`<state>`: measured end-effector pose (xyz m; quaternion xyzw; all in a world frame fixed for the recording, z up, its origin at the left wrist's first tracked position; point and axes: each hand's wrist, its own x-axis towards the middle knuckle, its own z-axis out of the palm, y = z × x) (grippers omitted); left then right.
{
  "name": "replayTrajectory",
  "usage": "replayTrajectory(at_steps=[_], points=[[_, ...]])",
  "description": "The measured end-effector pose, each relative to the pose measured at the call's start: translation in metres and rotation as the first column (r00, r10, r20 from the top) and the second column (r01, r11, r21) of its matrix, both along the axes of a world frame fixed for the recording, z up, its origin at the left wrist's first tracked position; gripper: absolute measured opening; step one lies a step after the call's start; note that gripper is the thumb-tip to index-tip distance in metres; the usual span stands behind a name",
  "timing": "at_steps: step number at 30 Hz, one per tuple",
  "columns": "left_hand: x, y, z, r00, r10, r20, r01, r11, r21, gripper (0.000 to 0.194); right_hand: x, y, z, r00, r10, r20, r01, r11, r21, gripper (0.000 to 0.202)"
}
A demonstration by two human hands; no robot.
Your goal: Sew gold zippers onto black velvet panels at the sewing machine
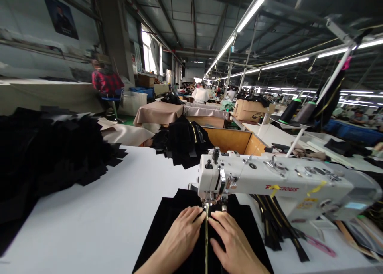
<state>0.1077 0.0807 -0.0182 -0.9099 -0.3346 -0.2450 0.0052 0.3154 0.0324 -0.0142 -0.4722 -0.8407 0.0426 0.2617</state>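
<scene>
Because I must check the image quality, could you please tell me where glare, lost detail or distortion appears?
Head view: the ceiling lights and window glare white; head view: the black fabric pile at left loses detail in darkness; head view: the sewing machine looks stretched toward the right edge.

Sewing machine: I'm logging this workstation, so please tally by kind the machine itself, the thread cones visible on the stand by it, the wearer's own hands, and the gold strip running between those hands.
Sewing machine: 1
Thread cones, one black, one grey: 2
Left hand and right hand: 2
Gold strip: 1
Total: 6
</scene>
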Motion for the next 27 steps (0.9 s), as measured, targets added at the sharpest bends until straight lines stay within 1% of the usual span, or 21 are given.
replayTrajectory(at_steps=[6, 10, 13, 15, 17, 18, 19, 21, 23, 24, 25, 27], points=[[-0.001, 0.003, 0.0, 0.999, -0.007, 0.041, 0.006, 1.0, 0.014, 0.048, 0.001, 0.006, 0.002, 1.0, -0.01, 0.023, 0.01, 1.0, -0.01, 0.055], [-0.001, 0.001, 0.008, 1.0, 0.001, 0.023, -0.001, 1.0, 0.019, 0.05, 0.001, 0.006, 0.011, 1.0, 0.012, 0.019, -0.012, 1.0, -0.029, 0.052], [-0.003, -0.014, 0.015, 1.0, 0.026, -0.006, -0.025, 1.0, 0.015, 0.046, 0.005, -0.002, 0.019, 1.0, 0.002, -0.004, -0.002, 0.998, -0.056, 0.045], [-0.007, -0.034, 0.015, 0.999, 0.033, -0.015, -0.033, 0.999, 0.015, 0.041, 0.008, -0.015, 0.024, 0.999, -0.001, -0.036, -0.001, 0.997, -0.078, 0.04], [-0.013, -0.06, 0.007, 0.999, 0.025, -0.033, -0.024, 0.999, 0.034, 0.04, 0.009, -0.032, 0.027, 0.996, 0.032, -0.085, -0.037, 0.997, -0.067, 0.038], [-0.016, -0.073, 0.001, 0.999, 0.019, -0.051, -0.016, 0.998, 0.064, 0.044, 0.008, -0.041, 0.027, 0.992, 0.067, -0.11, -0.071, 0.997, -0.038, 0.038], [-0.019, -0.084, -0.007, 0.998, 0.008, -0.07, 0.0, 0.993, 0.121, 0.05, 0.006, -0.05, 0.025, 0.985, 0.112, -0.132, -0.111, 0.994, 0.01, 0.037], [-0.022, -0.1, -0.022, 0.993, 0.027, -0.111, 0.002, 0.968, 0.249, 0.057, -0.001, -0.064, 0.017, 0.969, 0.197, -0.152, -0.176, 0.975, 0.136, 0.035], [-0.022, -0.107, -0.034, 0.988, 0.075, -0.138, -0.024, 0.941, 0.338, 0.054, -0.009, -0.071, 0.005, 0.963, 0.229, -0.14, -0.186, 0.946, 0.266, 0.032], [-0.021, -0.108, -0.036, 0.985, 0.102, -0.142, -0.043, 0.929, 0.368, 0.051, -0.012, -0.072, -0.001, 0.966, 0.223, -0.129, -0.173, 0.933, 0.315, 0.031], [-0.02, -0.108, -0.037, 0.983, 0.121, -0.137, -0.057, 0.916, 0.396, 0.048, -0.016, -0.073, -0.007, 0.971, 0.208, -0.12, -0.154, 0.923, 0.352, 0.03], [-0.019, -0.106, -0.034, 0.983, 0.137, -0.119, -0.073, 0.9, 0.43, 0.048, -0.02, -0.072, -0.014, 0.978, 0.177, -0.108, -0.124, 0.916, 0.381, 0.029]])
